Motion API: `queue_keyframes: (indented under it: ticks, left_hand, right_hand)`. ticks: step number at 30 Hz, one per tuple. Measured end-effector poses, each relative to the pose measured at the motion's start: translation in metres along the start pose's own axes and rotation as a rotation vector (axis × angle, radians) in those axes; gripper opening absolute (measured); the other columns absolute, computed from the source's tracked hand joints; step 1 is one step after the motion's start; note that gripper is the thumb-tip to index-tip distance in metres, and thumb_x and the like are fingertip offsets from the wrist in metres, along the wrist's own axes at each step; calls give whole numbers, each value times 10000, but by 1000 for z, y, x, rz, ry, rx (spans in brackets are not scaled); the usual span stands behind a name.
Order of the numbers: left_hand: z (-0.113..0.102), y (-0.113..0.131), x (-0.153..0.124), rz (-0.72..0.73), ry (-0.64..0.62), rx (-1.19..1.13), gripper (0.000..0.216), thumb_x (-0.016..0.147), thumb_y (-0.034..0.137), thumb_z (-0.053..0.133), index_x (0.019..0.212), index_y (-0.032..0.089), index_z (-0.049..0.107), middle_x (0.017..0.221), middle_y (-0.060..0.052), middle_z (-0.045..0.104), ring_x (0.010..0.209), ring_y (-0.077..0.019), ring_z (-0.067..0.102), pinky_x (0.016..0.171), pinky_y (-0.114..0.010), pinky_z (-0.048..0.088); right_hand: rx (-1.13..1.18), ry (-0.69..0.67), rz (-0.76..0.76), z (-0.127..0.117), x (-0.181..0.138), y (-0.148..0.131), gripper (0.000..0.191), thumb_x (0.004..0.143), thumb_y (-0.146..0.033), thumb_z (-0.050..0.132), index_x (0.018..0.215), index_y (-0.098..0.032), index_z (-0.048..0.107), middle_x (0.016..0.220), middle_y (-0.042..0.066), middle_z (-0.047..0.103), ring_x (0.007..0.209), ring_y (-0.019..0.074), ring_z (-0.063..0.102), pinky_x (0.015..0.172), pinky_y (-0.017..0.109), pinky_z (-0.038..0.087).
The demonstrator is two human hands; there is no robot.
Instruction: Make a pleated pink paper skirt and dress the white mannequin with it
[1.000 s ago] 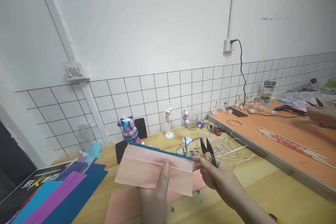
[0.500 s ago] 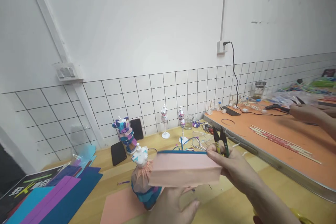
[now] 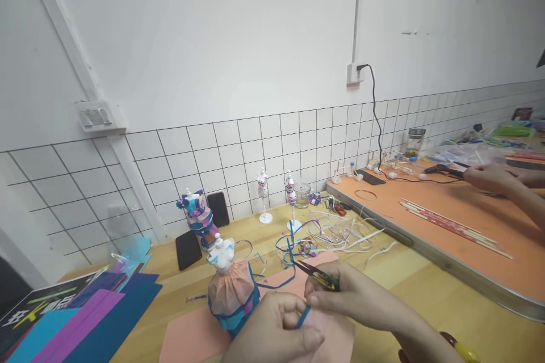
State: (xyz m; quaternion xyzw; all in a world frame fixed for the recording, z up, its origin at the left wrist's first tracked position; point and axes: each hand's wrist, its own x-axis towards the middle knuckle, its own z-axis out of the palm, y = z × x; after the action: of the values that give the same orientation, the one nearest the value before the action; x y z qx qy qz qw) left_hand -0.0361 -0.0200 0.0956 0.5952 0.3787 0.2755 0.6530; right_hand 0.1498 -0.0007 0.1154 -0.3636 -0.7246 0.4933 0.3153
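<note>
Both my hands hold a peach-pink sheet (image 3: 338, 337) with a narrow blue edge (image 3: 304, 316), low in the middle of the view. My left hand (image 3: 270, 332) pinches it near the blue edge, its fingers curled. My right hand (image 3: 361, 295) grips the sheet's upper side and also keeps thread snips (image 3: 321, 277) in its palm, blades pointing left. Just left of my hands stands a small white mannequin (image 3: 222, 254) in a gathered peach and blue dress (image 3: 232, 289). A flat peach sheet (image 3: 191, 334) lies under it.
Blue and purple sheets (image 3: 102, 317) lie at the left. Behind are two phones (image 3: 188, 250), a dressed mannequin (image 3: 198, 215), two small white mannequins (image 3: 263, 187) and tangled ribbons (image 3: 340, 232). Another person's hands (image 3: 494, 178) work over an orange board (image 3: 430, 255) at the right.
The pink sheet has come down and tilted, with its blue edge now between my hands. My left hand has risen to pinch it. The snips have swung to point left.
</note>
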Motion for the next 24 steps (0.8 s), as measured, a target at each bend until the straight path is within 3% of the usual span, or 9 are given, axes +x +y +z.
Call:
queue_keyframes:
  ticks: [3,6,10,14,20,24]
  left_hand:
    - [-2,-4,4,16,110,-50,475,541,553,748,687,120,616,517,43,469,472,-64,397,470,-192,241]
    - [-5,0,4,69,219,-123,416,599,495,744,735,118,632,598,-15,585,577,-132,539,563,-227,372]
    - [-6,7,2,130,257,-175,379,629,449,741,798,126,637,728,-60,650,707,-185,599,665,-271,436]
    - [-4,10,1,163,245,-136,411,607,457,752,835,142,619,695,-23,610,705,-172,571,682,-262,423]
    - [-6,6,5,163,352,34,436,578,510,735,540,160,478,569,43,396,598,-110,371,562,-219,284]
    - [-12,1,8,140,348,-28,469,569,533,725,541,177,420,582,49,352,593,-106,335,554,-223,253]
  right_hand:
    - [99,69,24,-4,1,9,324,801,-469,595,809,-151,655,703,1,519,622,108,414,543,198,321]
    - [219,88,114,-7,-1,17,437,760,-574,590,859,-150,638,607,-40,414,484,64,259,426,183,184]
    - [197,157,109,-3,-1,18,401,695,-539,675,711,-146,597,567,-49,388,488,67,255,436,192,198]
    - [149,179,70,5,2,16,367,732,-498,652,637,-156,557,566,-36,436,527,91,356,502,200,294]
    - [98,149,46,13,3,18,343,755,-478,634,654,-153,586,599,-10,488,593,126,435,560,215,358]
    - [52,183,18,9,-3,24,408,797,-564,540,777,-168,635,689,22,541,678,161,494,648,249,425]
